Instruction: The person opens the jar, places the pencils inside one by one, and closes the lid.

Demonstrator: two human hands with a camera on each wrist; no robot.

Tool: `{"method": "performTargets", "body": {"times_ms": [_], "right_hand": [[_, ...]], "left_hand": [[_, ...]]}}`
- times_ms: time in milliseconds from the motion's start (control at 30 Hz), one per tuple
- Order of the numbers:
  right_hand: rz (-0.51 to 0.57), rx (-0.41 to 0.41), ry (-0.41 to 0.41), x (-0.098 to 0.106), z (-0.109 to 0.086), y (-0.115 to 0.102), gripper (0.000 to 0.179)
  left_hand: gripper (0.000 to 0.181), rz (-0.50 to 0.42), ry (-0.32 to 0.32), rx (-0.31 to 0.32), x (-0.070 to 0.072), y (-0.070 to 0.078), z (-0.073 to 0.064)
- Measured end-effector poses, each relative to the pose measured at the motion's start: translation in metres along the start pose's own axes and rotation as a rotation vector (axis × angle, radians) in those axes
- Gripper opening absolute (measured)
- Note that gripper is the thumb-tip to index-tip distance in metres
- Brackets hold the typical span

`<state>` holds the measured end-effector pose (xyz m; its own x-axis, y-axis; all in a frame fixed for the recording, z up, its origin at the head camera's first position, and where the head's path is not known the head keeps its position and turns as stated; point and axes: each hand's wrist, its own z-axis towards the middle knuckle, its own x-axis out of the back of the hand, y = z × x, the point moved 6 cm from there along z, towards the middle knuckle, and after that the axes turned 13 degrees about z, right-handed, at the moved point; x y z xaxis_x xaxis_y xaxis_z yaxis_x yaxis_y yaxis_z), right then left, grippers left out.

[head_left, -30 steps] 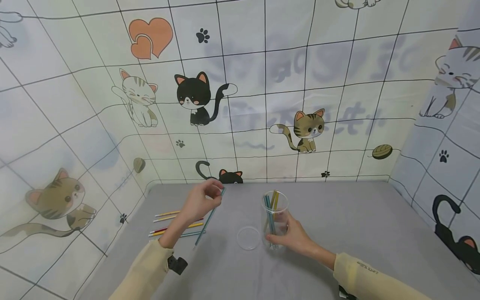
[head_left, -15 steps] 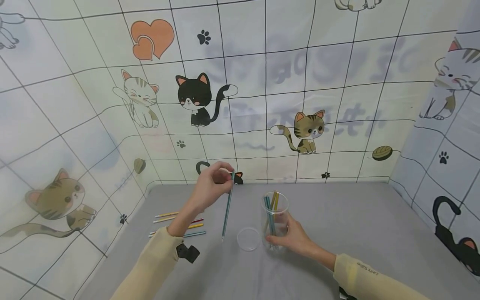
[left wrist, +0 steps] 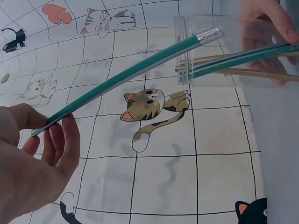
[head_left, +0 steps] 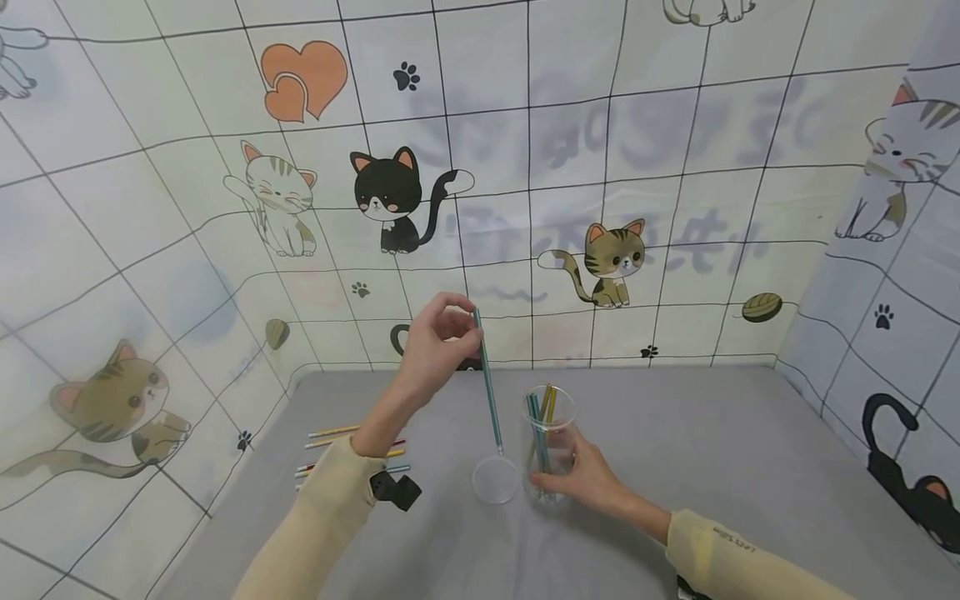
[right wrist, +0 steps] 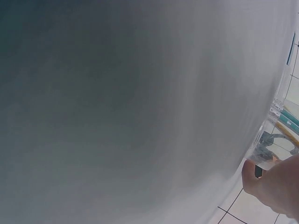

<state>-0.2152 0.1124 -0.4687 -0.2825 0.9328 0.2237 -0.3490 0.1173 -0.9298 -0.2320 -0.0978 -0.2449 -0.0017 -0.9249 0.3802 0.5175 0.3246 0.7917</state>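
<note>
The left hand (head_left: 438, 346) is up in the air over the table. Its thumb and fingers pinch a long, shiny green-blue pencil (head_left: 489, 383) close to its top end. The pencil leans, and its silver metal end points down. That end is near the cup but not in it.

The right hand (head_left: 592, 475) grips a tall, round, clear plastic cup (head_left: 568, 433) low down, with the thumb across the front. The cup stands up straight on the flat grey table (head_left: 697, 442), about halfway between the left and right edges. Inside it are thin green-blue pencils (head_left: 538, 425) and thin yellow pencils (head_left: 552, 406), leaning on the side.

A flat, round, clear lid (head_left: 495, 481) lies just left of the cup. Near the table's left edge lie loose yellow, red and green-blue pencils (head_left: 333, 431). The left arm, in a pale yellow sleeve (head_left: 307, 525), hides some of them. Past the back edge hangs a white cloth (head_left: 495, 200) with black lines and cartoon cats.
</note>
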Motion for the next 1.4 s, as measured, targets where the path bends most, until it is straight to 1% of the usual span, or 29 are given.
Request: {"method": "performTargets", "body": {"times_ms": [133,300,467,600,700,833,967,1200,1400], "right_hand": [[-0.010,-0.003,0.004,0.000,0.000,0.000,0.086],[-0.002,-0.003,0.006,0.000,-0.001,0.000,0.087],[0.001,-0.022,0.007,0.000,0.000,0.002,0.087],[0.003,-0.028,0.002,0.000,0.000,0.003,0.088],[0.001,-0.028,0.005,0.000,0.000,0.003,0.088],[-0.010,-0.039,0.013,0.001,0.000,0.003,0.087],[-0.007,-0.040,0.013,0.001,0.001,0.004,0.087],[0.018,-0.033,0.005,0.002,0.001,0.003,0.089],[0.018,-0.033,0.002,0.001,0.002,0.003,0.095]], "left_hand": [[0.025,-0.057,0.040,0.004,-0.001,0.003,0.004],[0.026,-0.122,0.103,-0.016,-0.002,0.009,0.009],[0.027,-0.190,0.155,-0.041,-0.005,0.013,0.013],[0.027,-0.196,0.173,-0.038,-0.011,0.010,0.013],[0.025,-0.175,0.166,-0.038,-0.018,0.005,0.011],[0.024,-0.148,0.130,-0.035,-0.029,-0.004,0.007],[0.023,-0.114,0.098,-0.012,-0.039,-0.014,0.002],[0.021,-0.132,0.049,0.003,-0.054,-0.023,-0.001],[0.019,-0.134,0.006,0.046,-0.064,-0.034,-0.004]]}}
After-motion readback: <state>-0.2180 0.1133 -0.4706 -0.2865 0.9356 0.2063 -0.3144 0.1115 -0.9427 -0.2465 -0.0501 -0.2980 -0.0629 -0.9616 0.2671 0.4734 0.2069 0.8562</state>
